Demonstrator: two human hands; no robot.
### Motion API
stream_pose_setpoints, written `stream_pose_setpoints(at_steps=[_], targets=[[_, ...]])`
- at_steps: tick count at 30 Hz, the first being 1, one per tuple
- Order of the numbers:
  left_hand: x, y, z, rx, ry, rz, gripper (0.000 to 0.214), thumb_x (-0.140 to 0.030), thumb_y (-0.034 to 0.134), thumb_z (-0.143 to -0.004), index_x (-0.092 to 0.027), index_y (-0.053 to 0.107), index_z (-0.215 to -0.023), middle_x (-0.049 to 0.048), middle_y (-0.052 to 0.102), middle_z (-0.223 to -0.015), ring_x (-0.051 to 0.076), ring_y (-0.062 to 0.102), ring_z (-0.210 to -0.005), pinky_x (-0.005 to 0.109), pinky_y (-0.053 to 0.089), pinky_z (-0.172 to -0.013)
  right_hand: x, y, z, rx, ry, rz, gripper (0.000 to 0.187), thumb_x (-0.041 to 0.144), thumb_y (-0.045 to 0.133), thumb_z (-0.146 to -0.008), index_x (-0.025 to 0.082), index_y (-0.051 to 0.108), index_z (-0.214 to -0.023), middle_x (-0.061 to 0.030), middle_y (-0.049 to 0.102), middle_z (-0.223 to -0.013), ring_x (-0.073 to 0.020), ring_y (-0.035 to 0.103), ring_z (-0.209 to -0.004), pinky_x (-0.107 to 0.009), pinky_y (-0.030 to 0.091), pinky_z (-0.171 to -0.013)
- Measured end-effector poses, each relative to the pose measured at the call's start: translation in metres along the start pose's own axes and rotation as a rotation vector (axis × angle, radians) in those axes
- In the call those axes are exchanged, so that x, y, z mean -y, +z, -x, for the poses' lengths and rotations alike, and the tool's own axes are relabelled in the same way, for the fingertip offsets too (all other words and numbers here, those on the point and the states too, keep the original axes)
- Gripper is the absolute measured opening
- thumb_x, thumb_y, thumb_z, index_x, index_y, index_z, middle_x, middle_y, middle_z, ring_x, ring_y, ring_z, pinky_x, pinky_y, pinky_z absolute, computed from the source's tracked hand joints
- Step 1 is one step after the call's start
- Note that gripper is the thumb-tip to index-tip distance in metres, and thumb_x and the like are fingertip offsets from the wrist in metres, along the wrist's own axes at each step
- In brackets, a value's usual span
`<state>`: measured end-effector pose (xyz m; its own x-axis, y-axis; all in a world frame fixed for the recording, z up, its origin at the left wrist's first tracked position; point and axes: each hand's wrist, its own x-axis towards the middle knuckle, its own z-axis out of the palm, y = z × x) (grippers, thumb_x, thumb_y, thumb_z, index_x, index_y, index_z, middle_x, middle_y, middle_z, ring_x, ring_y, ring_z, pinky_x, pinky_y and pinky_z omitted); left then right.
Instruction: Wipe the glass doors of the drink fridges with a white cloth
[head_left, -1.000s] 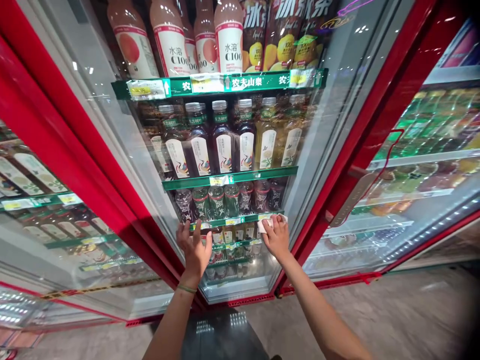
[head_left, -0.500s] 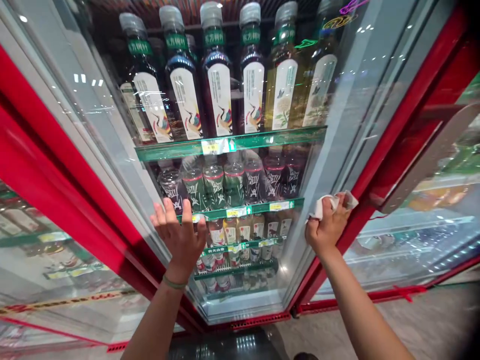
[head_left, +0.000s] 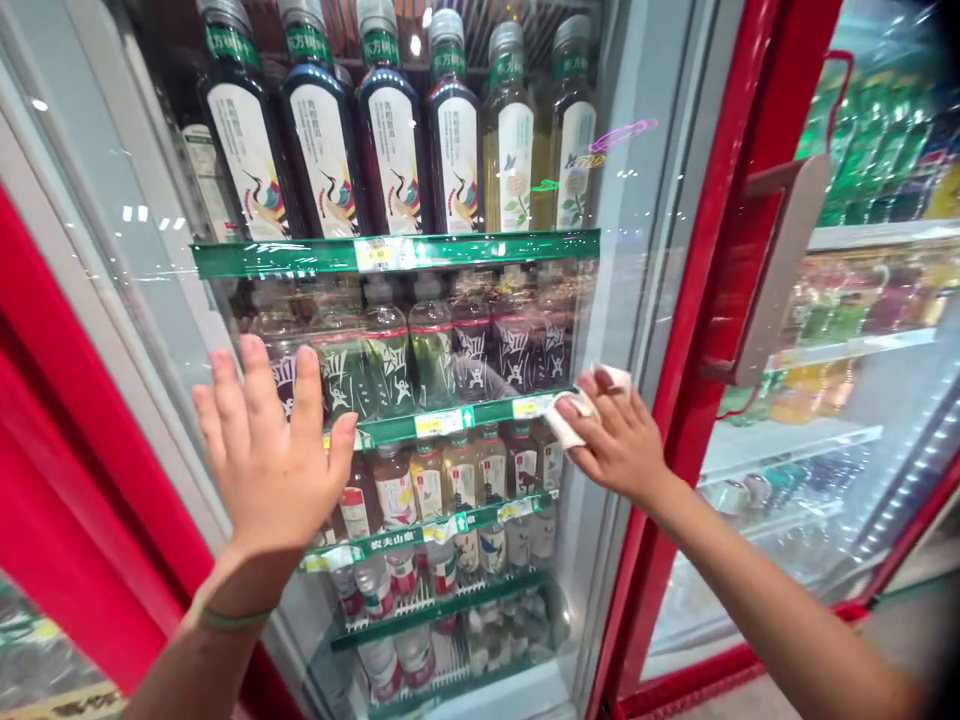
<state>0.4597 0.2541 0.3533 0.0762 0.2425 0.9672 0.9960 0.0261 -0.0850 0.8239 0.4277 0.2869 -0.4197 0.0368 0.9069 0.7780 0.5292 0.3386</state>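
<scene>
My left hand [head_left: 270, 450] lies flat against the glass door [head_left: 637, 260] of a drinks fridge, fingers spread and pointing up. A green band circles that wrist. My right hand [head_left: 619, 440] presses a small white cloth [head_left: 574, 415] onto the glass farther right, at the level of a green shelf strip [head_left: 450, 420]. Behind the glass stand rows of bottles [head_left: 390, 160]: dark ones with white labels on top, smaller ones on the shelves below.
A red door frame [head_left: 720, 240] with a grey handle [head_left: 780, 270] runs down the right of the glass. Another red frame [head_left: 67, 440] slants along the left. A second fridge with blurred green and yellow bottles [head_left: 877, 150] stands at the right.
The view has come closer to the glass. My right hand has slid the cloth left from the red frame onto the glass. My left hand has shifted left and up, staying flat.
</scene>
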Motion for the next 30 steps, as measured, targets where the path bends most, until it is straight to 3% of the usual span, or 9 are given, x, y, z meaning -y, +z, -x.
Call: stream_pose_setpoints(at_steps=[5, 8, 10, 12, 16, 18, 21, 26, 30], targets=[[0.005, 0.000, 0.003, -0.043, 0.050, 0.005, 0.080, -0.047, 0.060, -0.095, -0.040, 0.019, -0.163, -0.0058, 0.003, -0.174, 0.038, 0.005, -0.160, 0.066, 0.004, -0.130, -0.001, -0.006, -0.026, -0.086, 0.197, 0.017, 0.067, 0.041, 0.043, -0.102, 0.030, 0.023, -0.165, -0.0059, 0.019, -0.173, -0.0358, 0.030, -0.155, -0.057, 0.030, -0.124], [0.010, 0.001, 0.005, -0.074, 0.085, -0.036, 0.075, -0.051, 0.056, -0.095, -0.041, 0.024, -0.162, -0.0084, 0.009, -0.173, 0.037, 0.013, -0.159, 0.065, 0.011, -0.131, -0.003, -0.009, -0.036, -0.005, 0.072, -0.008, 0.063, 0.049, 0.041, -0.102, 0.035, 0.030, -0.162, -0.0014, 0.026, -0.171, -0.0353, 0.031, -0.155, -0.060, 0.025, -0.126], [0.011, 0.001, 0.007, -0.090, 0.083, -0.047, 0.071, -0.052, 0.052, -0.096, -0.042, 0.026, -0.161, -0.0107, 0.012, -0.172, 0.037, 0.017, -0.159, 0.065, 0.012, -0.131, -0.005, -0.011, -0.038, -0.044, 0.107, -0.002, 0.061, 0.048, 0.036, -0.104, 0.037, 0.027, -0.163, 0.0001, 0.027, -0.171, -0.0342, 0.031, -0.155, -0.060, 0.025, -0.127], [0.010, 0.000, 0.009, -0.101, 0.064, -0.031, 0.067, -0.052, 0.048, -0.097, -0.045, 0.026, -0.160, -0.0148, 0.011, -0.171, 0.037, 0.017, -0.158, 0.066, 0.010, -0.131, -0.007, -0.012, -0.036, -0.103, 0.188, 0.011, 0.061, 0.045, 0.032, -0.105, 0.037, 0.021, -0.165, 0.0003, 0.024, -0.172, -0.0340, 0.028, -0.156, -0.062, 0.025, -0.126], [0.007, -0.003, 0.010, -0.117, 0.026, 0.050, 0.060, -0.057, 0.045, -0.097, -0.056, 0.029, -0.155, -0.0226, 0.014, -0.168, 0.035, 0.018, -0.158, 0.065, 0.003, -0.131, -0.007, -0.011, -0.027, 0.019, -0.019, 0.006, 0.064, 0.049, 0.039, -0.103, 0.044, 0.017, -0.164, 0.0069, 0.024, -0.172, -0.0319, 0.028, -0.157, -0.060, 0.025, -0.127], [0.006, -0.003, 0.011, -0.134, 0.011, 0.100, 0.059, -0.060, 0.047, -0.095, -0.058, 0.034, -0.152, -0.0240, 0.018, -0.167, 0.034, 0.018, -0.158, 0.063, 0.000, -0.132, -0.005, -0.009, -0.023, -0.010, -0.002, 0.014, 0.064, 0.046, 0.039, -0.104, 0.044, 0.017, -0.164, 0.0070, 0.021, -0.172, -0.0309, 0.027, -0.157, -0.058, 0.027, -0.127], [0.007, 0.000, 0.012, -0.150, 0.019, 0.092, 0.060, -0.060, 0.047, -0.096, -0.052, 0.035, -0.154, -0.0185, 0.020, -0.169, 0.032, 0.018, -0.159, 0.061, -0.002, -0.132, -0.003, -0.006, -0.019, -0.122, 0.147, 0.016, 0.063, 0.043, 0.036, -0.106, 0.041, 0.014, -0.165, 0.0041, 0.014, -0.174, -0.0311, 0.023, -0.158, -0.059, 0.027, -0.127], [0.009, 0.006, 0.012, -0.147, 0.058, -0.015, 0.065, -0.056, 0.044, -0.100, -0.029, 0.037, -0.159, 0.0027, 0.022, -0.172, 0.036, 0.017, -0.159, 0.069, 0.001, -0.126, -0.013, -0.006, -0.017, -0.081, 0.059, -0.008, 0.058, 0.045, 0.038, -0.105, 0.041, 0.026, -0.162, 0.0052, 0.025, -0.172, -0.0303, 0.027, -0.157, -0.059, 0.024, -0.128], [0.010, 0.007, 0.011, -0.155, 0.044, 0.089, 0.063, -0.056, 0.048, -0.098, -0.034, 0.040, -0.156, -0.0073, 0.021, -0.172, 0.033, 0.014, -0.160, 0.062, -0.008, -0.129, 0.006, -0.003, -0.023, -0.211, 0.254, -0.008, 0.059, 0.043, 0.033, -0.106, 0.033, 0.024, -0.164, -0.0008, 0.023, -0.172, -0.0328, 0.025, -0.158, -0.061, 0.027, -0.126]])
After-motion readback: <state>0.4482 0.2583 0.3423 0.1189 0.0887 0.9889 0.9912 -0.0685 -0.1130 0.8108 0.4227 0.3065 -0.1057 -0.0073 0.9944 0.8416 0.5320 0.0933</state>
